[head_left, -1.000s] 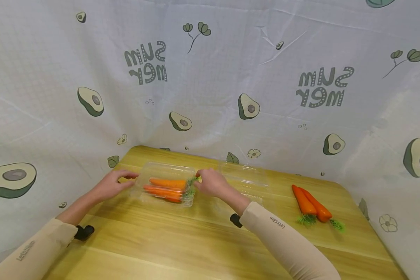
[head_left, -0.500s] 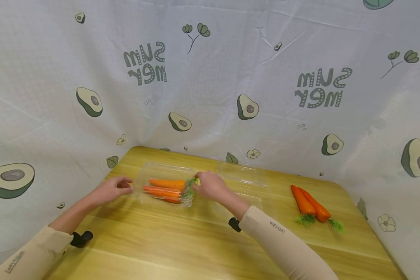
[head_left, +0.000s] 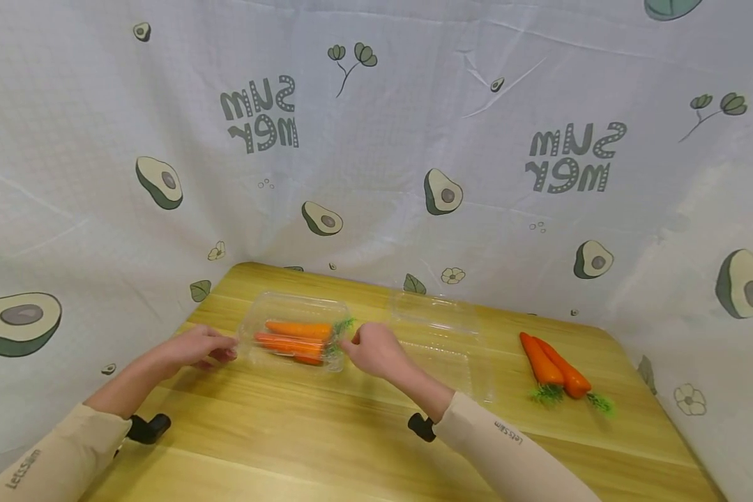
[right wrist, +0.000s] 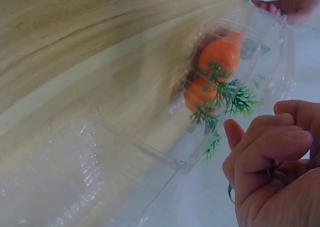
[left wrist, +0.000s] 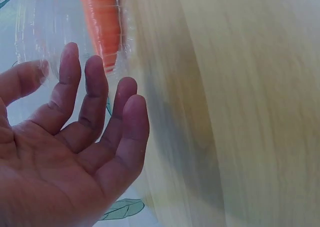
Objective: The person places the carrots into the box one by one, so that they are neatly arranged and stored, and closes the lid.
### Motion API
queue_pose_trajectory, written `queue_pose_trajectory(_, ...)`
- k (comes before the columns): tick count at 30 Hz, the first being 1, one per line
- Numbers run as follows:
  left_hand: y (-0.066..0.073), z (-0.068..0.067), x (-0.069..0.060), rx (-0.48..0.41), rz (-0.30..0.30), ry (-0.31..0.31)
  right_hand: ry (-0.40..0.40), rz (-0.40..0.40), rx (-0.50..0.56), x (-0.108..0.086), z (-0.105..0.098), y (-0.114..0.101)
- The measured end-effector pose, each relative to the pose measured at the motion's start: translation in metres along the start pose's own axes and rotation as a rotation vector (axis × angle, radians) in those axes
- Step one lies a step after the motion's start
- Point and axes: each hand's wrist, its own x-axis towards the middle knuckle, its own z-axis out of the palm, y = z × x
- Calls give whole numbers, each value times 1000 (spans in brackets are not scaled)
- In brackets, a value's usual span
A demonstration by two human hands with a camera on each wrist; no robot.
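A clear plastic clamshell box (head_left: 298, 302) stands on the left part of the table with several orange carrots (head_left: 295, 345) in it. Their green tops (right wrist: 240, 96) are at the right end, some poking toward the rim. Whether its lid is fully fastened I cannot tell. My left hand (head_left: 203, 346) is by the box's left end, fingers loosely bent and holding nothing in the left wrist view. At the right end, my right hand (head_left: 373, 351) is close to the carrot tops. Its fingers (right wrist: 267, 147) are loosely curled with nothing visible between them.
Another clear plastic box (head_left: 442, 362) lies unfolded right of the first, its lid (head_left: 436, 312) toward the curtain. Two loose carrots (head_left: 555, 369) lie farther right on the wooden table (head_left: 326, 446). A printed curtain (head_left: 376, 139) hangs behind.
My left hand has drawn back from the box's left end and sunk a little toward the table. My right hand has slid slightly nearer along the right end, off the carrot tops.
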Motion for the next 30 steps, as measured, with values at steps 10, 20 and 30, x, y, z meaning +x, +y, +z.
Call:
queue_pose_trajectory(10, -2, -1, 3, -89, -13, -24, -184, 120, 343, -7, 9, -1)
queue_pose_trajectory(20, -2, 0, 2, -143, -13, -15, -252, 210, 594, -5, 14, -1)
queue_pose_trajectory(30, -1, 6, 1, -165, 18, 21, -301, 288, 743, -6, 19, -2)
